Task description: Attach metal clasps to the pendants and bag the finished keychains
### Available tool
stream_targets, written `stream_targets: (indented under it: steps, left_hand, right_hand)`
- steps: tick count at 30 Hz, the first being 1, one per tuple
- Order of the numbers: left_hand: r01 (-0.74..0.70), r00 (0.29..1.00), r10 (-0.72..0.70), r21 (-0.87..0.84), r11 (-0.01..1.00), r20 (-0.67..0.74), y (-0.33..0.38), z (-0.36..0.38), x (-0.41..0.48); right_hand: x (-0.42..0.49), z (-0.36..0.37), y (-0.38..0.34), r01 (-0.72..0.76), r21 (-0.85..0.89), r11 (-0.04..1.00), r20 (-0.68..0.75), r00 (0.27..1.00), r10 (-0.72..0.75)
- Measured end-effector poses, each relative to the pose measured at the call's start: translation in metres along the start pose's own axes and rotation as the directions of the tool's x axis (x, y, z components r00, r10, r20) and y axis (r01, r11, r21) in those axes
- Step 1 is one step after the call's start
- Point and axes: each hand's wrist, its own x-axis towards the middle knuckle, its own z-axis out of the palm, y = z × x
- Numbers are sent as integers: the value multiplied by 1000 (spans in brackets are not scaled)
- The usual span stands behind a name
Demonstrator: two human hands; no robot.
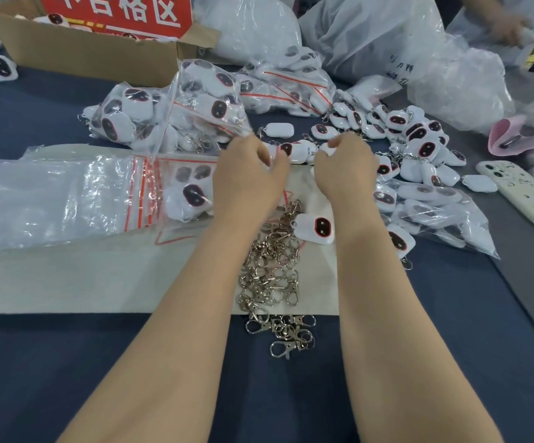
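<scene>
Beyond the heap of clasps (272,266) on the pale cloth (99,276), the left hand (246,177) and right hand (345,169) hung close together over a white pendant (296,153), both with fingers curled inward, probably to work a clasp onto it within easy reach of the supply. Seen from the back, the knuckles hid whatever they pinched, so the grip could not be told. Empty zip bags (51,199) lay ready at the left; another person's hand (508,25), far right, was blurred
</scene>
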Motion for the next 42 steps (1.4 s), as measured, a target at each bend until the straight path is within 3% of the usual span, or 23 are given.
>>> stream_targets:
  steps: [3, 10, 13, 15, 17, 19, 20, 21, 22, 26, 31, 35, 39, 42]
  left_hand:
    - [-48, 997, 39, 145, 988, 63, -6, 8, -5]
    - [-42, 998, 34, 155, 987, 51, -8, 12, -5]
    - [-33, 998, 24, 147, 989, 63, -9, 12, -5]
    - [-33, 998, 24, 140, 990, 66, -10, 12, -5]
    - [-40, 998, 32, 139, 989, 62, -11, 12, -5]
    - [-40, 998, 32, 143, 989, 60, -11, 12, -5]
    - [-37, 998, 29, 142, 989, 58, -10, 12, -4]
    - [-35, 998, 27, 141, 989, 56, -10, 12, -4]
    - [-36, 998, 28, 143, 989, 54, -10, 12, -4]
    - [-44, 998, 37, 142, 989, 52, -11, 12, -4]
    - [-55, 998, 49, 145, 988, 46, -11, 12, -6]
    - [-64, 997, 56, 156, 986, 52, -11, 12, -6]
    - [-58, 998, 52, 157, 986, 44, -12, 12, -5]
    - [-56, 998, 49, 166, 985, 48, -12, 12, -5]
  right_hand:
    - [0, 8, 8, -54, -170, 984, 93, 993, 71]
    - [5, 11, 5, -79, -141, 987, 131, 987, 97]
    - [2, 10, 4, 1, 36, 999, 89, 996, -4]
    - [2, 7, -1, 51, 274, 960, -28, 999, -45]
    - [2, 5, -8, -19, 645, 764, -27, 998, 48]
    - [2, 5, -14, -228, 913, 339, 202, 973, 111]
    - [2, 7, -16, -333, 932, 140, 322, 942, 98]
    - [0, 10, -15, -414, 910, 24, 411, 908, 79]
    - [-1, 13, -14, -469, 883, -19, 469, 881, 58]
    - [0, 20, -7, -529, 847, -55, 531, 847, 16]
    - [2, 26, -7, -499, 866, -24, 496, 855, 154]
    - [1, 26, -5, -513, 858, -20, 513, 855, 74]
    - [1, 27, -4, -489, 868, 82, 491, 871, -7]
    - [-1, 27, -4, -370, 907, 202, 390, 918, -68]
